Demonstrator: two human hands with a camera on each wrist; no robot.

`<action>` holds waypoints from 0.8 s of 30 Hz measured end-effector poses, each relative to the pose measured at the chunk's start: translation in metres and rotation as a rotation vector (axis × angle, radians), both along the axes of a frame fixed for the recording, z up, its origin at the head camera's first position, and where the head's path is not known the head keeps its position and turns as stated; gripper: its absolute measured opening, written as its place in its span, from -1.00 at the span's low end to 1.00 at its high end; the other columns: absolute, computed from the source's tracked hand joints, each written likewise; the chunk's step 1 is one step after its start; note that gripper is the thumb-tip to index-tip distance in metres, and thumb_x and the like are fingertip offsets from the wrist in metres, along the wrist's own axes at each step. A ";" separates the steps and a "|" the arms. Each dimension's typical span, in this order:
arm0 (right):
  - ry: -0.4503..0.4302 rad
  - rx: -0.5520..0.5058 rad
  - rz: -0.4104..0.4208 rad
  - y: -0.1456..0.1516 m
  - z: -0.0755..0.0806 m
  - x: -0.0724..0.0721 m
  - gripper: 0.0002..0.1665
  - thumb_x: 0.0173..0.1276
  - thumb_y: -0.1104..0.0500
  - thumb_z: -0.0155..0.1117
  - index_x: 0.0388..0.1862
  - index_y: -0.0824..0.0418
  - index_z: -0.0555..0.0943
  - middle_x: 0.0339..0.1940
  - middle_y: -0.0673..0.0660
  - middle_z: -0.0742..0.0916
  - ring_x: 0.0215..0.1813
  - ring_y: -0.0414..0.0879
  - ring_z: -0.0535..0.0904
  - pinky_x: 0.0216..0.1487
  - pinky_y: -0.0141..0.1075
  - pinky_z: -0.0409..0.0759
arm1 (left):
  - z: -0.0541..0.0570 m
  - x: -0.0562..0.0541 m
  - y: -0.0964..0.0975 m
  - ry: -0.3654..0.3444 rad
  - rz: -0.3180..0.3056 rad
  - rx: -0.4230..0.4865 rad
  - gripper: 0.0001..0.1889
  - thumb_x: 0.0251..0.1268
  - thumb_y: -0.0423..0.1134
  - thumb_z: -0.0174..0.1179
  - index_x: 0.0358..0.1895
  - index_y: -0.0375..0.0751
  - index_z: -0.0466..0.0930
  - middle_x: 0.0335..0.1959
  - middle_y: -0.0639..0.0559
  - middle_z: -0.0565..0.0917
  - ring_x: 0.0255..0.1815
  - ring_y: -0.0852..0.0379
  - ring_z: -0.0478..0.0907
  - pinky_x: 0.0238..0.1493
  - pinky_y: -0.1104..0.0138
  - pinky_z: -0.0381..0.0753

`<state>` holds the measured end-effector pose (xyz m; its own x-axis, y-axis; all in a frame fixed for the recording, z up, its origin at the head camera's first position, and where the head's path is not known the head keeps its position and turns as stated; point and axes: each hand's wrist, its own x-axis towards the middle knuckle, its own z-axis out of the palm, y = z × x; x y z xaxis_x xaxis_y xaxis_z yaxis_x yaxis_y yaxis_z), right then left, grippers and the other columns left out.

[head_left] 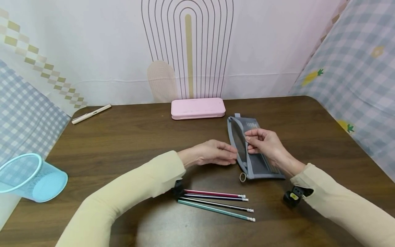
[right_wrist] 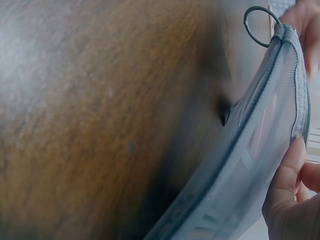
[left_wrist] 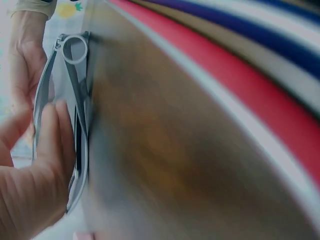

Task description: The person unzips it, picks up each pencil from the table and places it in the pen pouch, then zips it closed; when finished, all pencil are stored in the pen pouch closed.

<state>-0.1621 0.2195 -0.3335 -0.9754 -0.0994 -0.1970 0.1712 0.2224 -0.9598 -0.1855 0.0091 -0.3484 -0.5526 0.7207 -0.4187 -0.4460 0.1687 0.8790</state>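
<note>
A grey zippered mesh pouch (head_left: 262, 164) lies on the table with its mouth spread apart. My right hand (head_left: 268, 145) pinches one edge of that mouth between thumb and fingers; the right wrist view shows the thumb and fingertips on the zipper edge (right_wrist: 299, 117). My left hand (head_left: 214, 153) has its fingers extended at the mouth's opposite edge, and in the left wrist view its fingertips (left_wrist: 54, 117) overlap the opening. Whether they reach inside, I cannot tell. A ring (head_left: 242, 177) hangs at the pouch's near corner. Several pencils (head_left: 216, 206) lie below my left forearm.
A pink case (head_left: 198, 108) lies at the table's back edge. At the back left is a white pen (head_left: 91, 114). A light-blue mesh cup (head_left: 40, 178) stands at the left. Patterned cloth (head_left: 108, 51) hangs behind the table and along its sides.
</note>
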 end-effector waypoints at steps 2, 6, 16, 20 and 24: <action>-0.002 -0.006 -0.003 0.000 -0.001 0.000 -0.64 0.40 0.33 0.08 0.10 0.50 0.38 -0.48 -0.05 0.60 -0.49 -0.29 0.59 -0.38 -0.43 0.65 | 0.001 0.004 -0.015 0.034 -0.097 -0.022 -0.62 0.35 -0.48 0.02 0.22 -0.47 0.36 0.15 -0.36 0.50 -0.08 0.11 0.59 0.15 0.20 0.52; 0.002 -0.008 -0.003 0.000 -0.001 0.000 -0.66 0.39 0.34 0.08 0.09 0.49 0.39 -0.48 -0.04 0.60 -0.49 -0.29 0.59 -0.39 -0.42 0.66 | 0.000 0.012 -0.042 0.092 -0.235 -0.087 -0.65 0.30 -0.49 0.08 0.15 -0.47 0.43 0.00 -0.26 0.63 -0.19 0.20 0.61 0.04 0.27 0.59; -0.003 0.000 0.006 0.001 0.000 0.001 -0.64 0.40 0.33 0.08 0.10 0.50 0.38 -0.47 -0.04 0.61 -0.49 -0.29 0.60 -0.37 -0.42 0.66 | -0.012 0.026 -0.069 0.276 -0.378 -0.100 -0.67 0.13 -0.58 0.20 0.01 -0.50 0.52 -0.19 -0.17 0.69 -0.26 0.23 0.64 -0.07 0.37 0.62; -0.005 -0.005 0.008 0.001 0.000 0.001 -0.65 0.39 0.34 0.08 0.10 0.49 0.38 -0.47 -0.04 0.60 -0.49 -0.29 0.59 -0.37 -0.42 0.66 | -0.012 0.028 -0.070 0.337 -0.399 -0.118 -0.67 0.10 -0.57 0.24 -0.01 -0.46 0.55 -0.21 -0.14 0.69 -0.26 0.19 0.64 -0.08 0.36 0.63; -0.007 -0.006 0.008 0.002 0.001 0.002 -0.67 0.39 0.34 0.08 0.09 0.48 0.39 -0.48 -0.03 0.60 -0.49 -0.29 0.59 -0.37 -0.43 0.66 | -0.010 0.030 -0.069 0.419 -0.419 -0.146 -0.68 0.07 -0.57 0.26 -0.04 -0.41 0.58 -0.24 -0.09 0.69 -0.27 0.19 0.64 -0.10 0.38 0.63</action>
